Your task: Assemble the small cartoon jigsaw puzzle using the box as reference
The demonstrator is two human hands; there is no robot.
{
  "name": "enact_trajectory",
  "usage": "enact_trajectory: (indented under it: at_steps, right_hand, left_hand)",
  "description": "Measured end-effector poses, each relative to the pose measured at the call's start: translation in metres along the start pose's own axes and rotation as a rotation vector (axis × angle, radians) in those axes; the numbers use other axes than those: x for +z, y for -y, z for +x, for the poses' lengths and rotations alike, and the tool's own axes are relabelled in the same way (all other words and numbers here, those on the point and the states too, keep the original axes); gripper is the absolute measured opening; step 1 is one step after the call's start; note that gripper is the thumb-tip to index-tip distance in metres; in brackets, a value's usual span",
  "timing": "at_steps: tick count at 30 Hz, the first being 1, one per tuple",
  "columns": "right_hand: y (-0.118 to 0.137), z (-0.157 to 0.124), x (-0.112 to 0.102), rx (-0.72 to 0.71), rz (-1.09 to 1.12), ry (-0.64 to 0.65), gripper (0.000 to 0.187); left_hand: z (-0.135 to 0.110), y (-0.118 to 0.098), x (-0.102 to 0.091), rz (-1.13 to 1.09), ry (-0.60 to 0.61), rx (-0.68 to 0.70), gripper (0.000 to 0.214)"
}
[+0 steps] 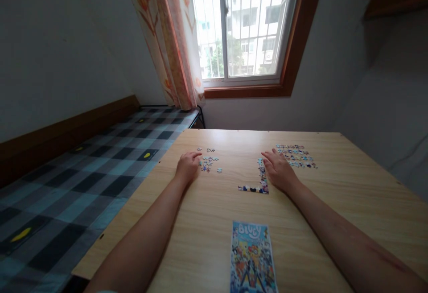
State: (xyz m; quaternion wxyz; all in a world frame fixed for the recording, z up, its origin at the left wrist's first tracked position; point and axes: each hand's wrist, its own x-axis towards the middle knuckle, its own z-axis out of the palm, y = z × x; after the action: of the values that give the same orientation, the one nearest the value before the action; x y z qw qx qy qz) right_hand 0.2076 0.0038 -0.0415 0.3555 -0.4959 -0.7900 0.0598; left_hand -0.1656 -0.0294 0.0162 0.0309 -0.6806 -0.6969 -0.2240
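Observation:
My left hand (187,167) rests on the wooden table (351,204), forefinger stretched toward a small scatter of loose puzzle pieces (207,163), the other fingers curled. My right hand (278,170) lies flat, fingers apart, beside an L-shaped joined strip of puzzle edge (260,185). Its fingertips are close to a second spread of loose pieces (296,155) at the right. A colourful picture card (253,257) lies near the front edge between my forearms.
A bed with a blue and black checked cover (83,181) runs along the table's left side. Behind the table are a window (247,25) and a flowered curtain (167,39). White walls close in on the left and right.

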Motion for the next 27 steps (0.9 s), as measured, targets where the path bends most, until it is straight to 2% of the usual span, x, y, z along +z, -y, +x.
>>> enact_trajectory:
  at_steps: [4, 8, 12, 16, 21, 27]
  right_hand:
    - [0.004, 0.001, -0.002, -0.010, -0.008, 0.003, 0.046]
    - [0.007, 0.001, -0.005, -0.022, -0.002, -0.002, 0.044]
    - [0.008, -0.001, -0.007, -0.014, -0.003, -0.022, 0.041]
    - [0.009, -0.001, -0.007, -0.015, -0.024, -0.015, 0.042]
    - [0.008, 0.000, -0.006, -0.023, -0.033, -0.008, 0.041]
    - [0.005, -0.001, -0.004, -0.029, -0.053, -0.006, 0.040]
  left_hand:
    - [0.002, -0.001, 0.008, 0.038, 0.057, -0.009, 0.041]
    - [-0.001, -0.006, 0.004, 0.127, 0.092, -0.062, 0.041]
    - [-0.003, -0.001, -0.013, 0.267, 0.126, -0.220, 0.041]
    - [-0.006, 0.009, -0.039, 0.380, 0.241, -0.327, 0.026]
    - [-0.011, 0.010, -0.060, 0.420, 0.373, -0.292, 0.016]
    - [-0.019, -0.006, -0.060, 0.353, 0.472, -0.136, 0.011]
